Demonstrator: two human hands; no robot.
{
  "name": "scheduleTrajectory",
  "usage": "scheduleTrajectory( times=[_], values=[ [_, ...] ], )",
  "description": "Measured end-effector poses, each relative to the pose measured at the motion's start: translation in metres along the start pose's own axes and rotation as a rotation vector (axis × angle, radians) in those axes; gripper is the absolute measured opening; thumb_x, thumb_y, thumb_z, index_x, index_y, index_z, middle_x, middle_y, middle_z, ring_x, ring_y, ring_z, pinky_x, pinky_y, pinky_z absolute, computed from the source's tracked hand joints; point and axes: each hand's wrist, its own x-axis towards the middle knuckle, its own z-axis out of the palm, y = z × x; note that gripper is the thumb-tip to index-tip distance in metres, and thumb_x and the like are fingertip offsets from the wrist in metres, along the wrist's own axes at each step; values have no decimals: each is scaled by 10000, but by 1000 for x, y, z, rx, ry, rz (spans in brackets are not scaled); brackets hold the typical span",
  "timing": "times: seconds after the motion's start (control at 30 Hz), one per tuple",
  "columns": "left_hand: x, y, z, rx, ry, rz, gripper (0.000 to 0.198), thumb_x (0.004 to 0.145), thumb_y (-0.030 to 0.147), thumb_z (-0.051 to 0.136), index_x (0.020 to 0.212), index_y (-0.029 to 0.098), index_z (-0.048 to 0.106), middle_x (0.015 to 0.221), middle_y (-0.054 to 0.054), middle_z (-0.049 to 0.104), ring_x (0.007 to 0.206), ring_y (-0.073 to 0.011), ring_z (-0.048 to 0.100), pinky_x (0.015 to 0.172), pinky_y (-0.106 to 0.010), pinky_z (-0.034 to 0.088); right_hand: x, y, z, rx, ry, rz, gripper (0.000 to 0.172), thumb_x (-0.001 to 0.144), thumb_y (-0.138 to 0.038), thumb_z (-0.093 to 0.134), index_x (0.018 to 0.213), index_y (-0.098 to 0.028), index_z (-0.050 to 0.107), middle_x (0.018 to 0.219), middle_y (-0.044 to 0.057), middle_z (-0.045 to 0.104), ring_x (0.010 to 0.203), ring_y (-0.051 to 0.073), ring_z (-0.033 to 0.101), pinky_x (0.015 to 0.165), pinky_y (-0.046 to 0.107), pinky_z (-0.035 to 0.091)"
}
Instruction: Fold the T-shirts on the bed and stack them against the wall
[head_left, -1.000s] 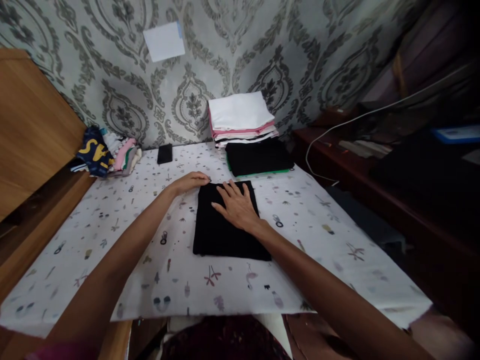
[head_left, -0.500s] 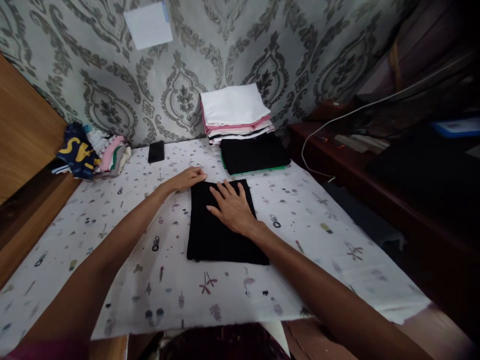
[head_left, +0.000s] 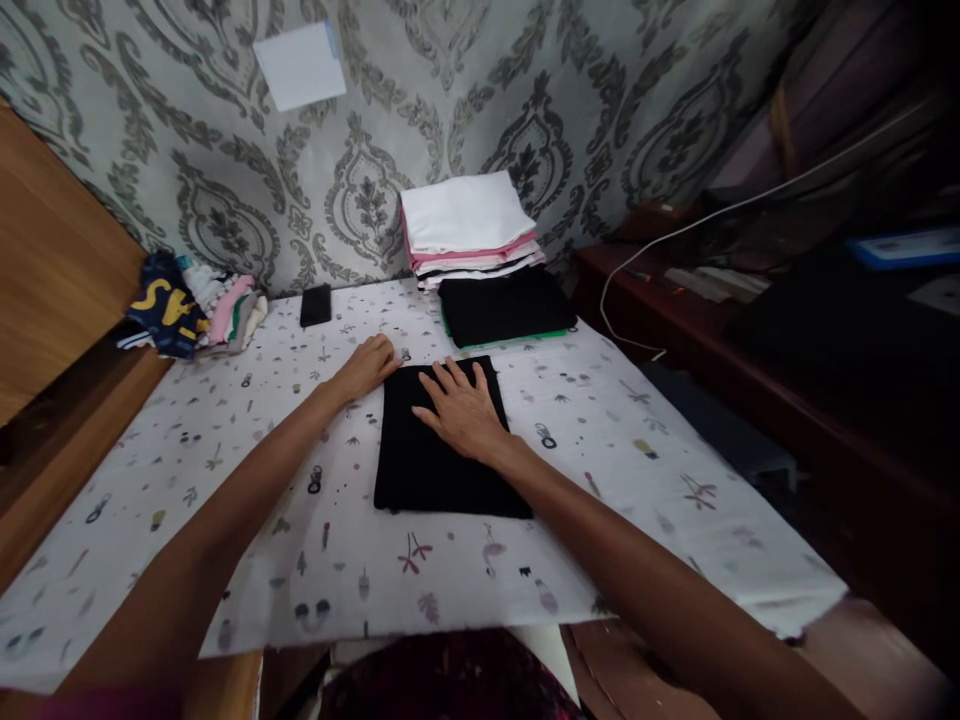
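A folded black garment (head_left: 442, 470) lies flat on the patterned white cloth in front of me. My right hand (head_left: 466, 408) rests palm down on its upper right part, fingers spread. At its far left corner is my left hand (head_left: 367, 368), with fingers curled together and the thumb side on the corner; the fingertips are partly hidden. Just beyond sits another folded black piece (head_left: 506, 305) with a green edge under it. Behind that rises a stack of folded clothes (head_left: 469, 215), white on top, with pink and white layers below.
The patterned white cloth (head_left: 262, 560) covers the table. A black phone (head_left: 316, 306) lies at the back left, near a pile of colourful clothes (head_left: 169, 310). Wooden furniture (head_left: 60, 270) borders the left. On the right stands a dark red surface (head_left: 675, 330) with a white cable (head_left: 697, 222).
My left hand has shifted slightly left along the garment's far left corner, its fingers now more curled. My right hand stays flat on the garment. The view has moved slightly.
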Motion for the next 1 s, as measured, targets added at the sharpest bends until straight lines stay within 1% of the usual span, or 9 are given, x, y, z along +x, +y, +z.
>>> scheduleTrajectory(
  times=[0.07,0.17,0.23,0.3,0.4,0.5,0.73,0.83,1.0],
  values=[
    [-12,12,-4,-22,68,-89,358,1009,436,359,1062,164,586,1082,-120,579,1053,-258,538,995,-433,425,0,0,0,3,-2,2,612,1023,-527,332,1514,-181,446,1597,140,389,1524,312,230,1215,609,135],
    [-36,46,-3,-78,144,-137,446,1023,463,318,1304,164,494,1323,-157,551,1287,-269,483,1116,-441,363,-1,0,0,7,3,0,610,1024,-519,326,1515,-176,443,1592,146,395,1521,314,239,1212,612,136],
    [-53,75,4,-108,85,-127,565,1019,521,313,1438,150,389,1509,-188,439,1440,-277,364,1188,-449,288,0,0,0,9,1,-7,593,1030,-485,324,1518,-170,437,1597,151,385,1521,316,237,1210,614,135],
    [-65,101,12,-115,-24,-148,697,1000,594,317,1524,136,284,1619,-202,299,1526,-293,226,1229,-476,211,0,0,0,9,-12,-10,578,1033,-451,329,1520,-159,433,1603,157,369,1524,320,228,1209,618,126],
    [-74,121,19,-93,-136,-227,835,975,669,300,1570,93,198,1665,-215,161,1558,-305,84,1251,-501,131,0,0,0,10,-32,-8,579,1030,-449,348,1521,-154,430,1607,162,360,1527,324,215,1205,628,114],
    [-75,123,19,-63,-140,-273,888,965,694,289,1572,53,194,1665,-231,124,1559,-302,52,1256,-485,109,0,0,-1,17,-29,-3,583,1027,-463,361,1519,-160,433,1607,162,363,1529,317,211,1206,618,118],
    [-66,106,14,-50,-177,-265,1035,868,802,375,1580,72,196,1655,-238,142,1551,-345,55,1245,-534,96,0,2,-4,38,-12,164,715,982,-626,361,1519,-159,431,1628,198,299,1527,389,163,1162,680,160],
    [-60,97,13,-44,-206,-266,1004,888,782,358,1576,66,204,1649,-252,141,1550,-348,56,1239,-547,82,1,2,-3,39,-23,169,692,997,-602,333,1525,-163,421,1629,193,302,1529,388,154,1163,685,149],
    [-44,87,15,-49,-171,-307,900,942,723,296,1570,83,228,1645,-242,176,1549,-339,78,1232,-562,83,0,4,3,49,27,147,656,996,-570,338,1512,-179,437,1615,189,334,1515,402,186,1148,700,157]
  ],
)
